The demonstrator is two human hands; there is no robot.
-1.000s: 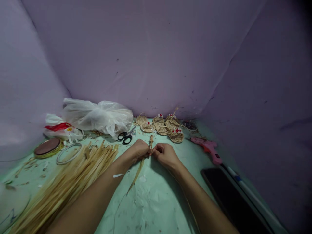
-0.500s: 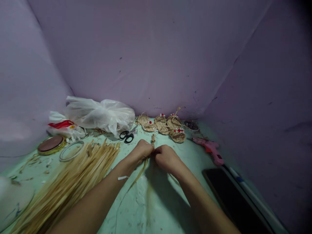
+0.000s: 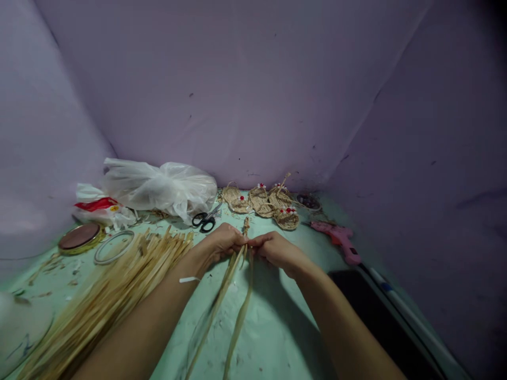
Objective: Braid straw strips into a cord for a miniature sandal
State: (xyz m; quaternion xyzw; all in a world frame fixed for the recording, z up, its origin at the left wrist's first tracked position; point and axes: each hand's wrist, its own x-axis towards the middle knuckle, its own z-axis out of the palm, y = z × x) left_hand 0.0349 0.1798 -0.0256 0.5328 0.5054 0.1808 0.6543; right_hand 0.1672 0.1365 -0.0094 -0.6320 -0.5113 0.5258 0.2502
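Note:
My left hand [image 3: 226, 240] and my right hand [image 3: 275, 250] meet in the middle of the green table, fingertips pinched together on a braid of dried plant fibre [image 3: 246, 227]. The short twisted end of the braid points up past my fingers toward the wall. Below my hands, loose flat strands [image 3: 240, 316] trail down toward me across the table. Both hands are closed, and the exact crossing of the strands between the fingers is hidden.
A bundle of dried strips [image 3: 119, 306] lies left. Behind are black-handled scissors [image 3: 204, 221], a white plastic bag [image 3: 170, 187] and woven slipper shapes with red beads [image 3: 260, 203]. At right are a pink glue gun [image 3: 336, 238] and a black flat device [image 3: 364, 311]. Purple walls enclose the table.
My fingers have shifted their hold on the braid, and my right hand has opened out from a tighter fist into a pinch. The loose strands now hang lower, spread toward me.

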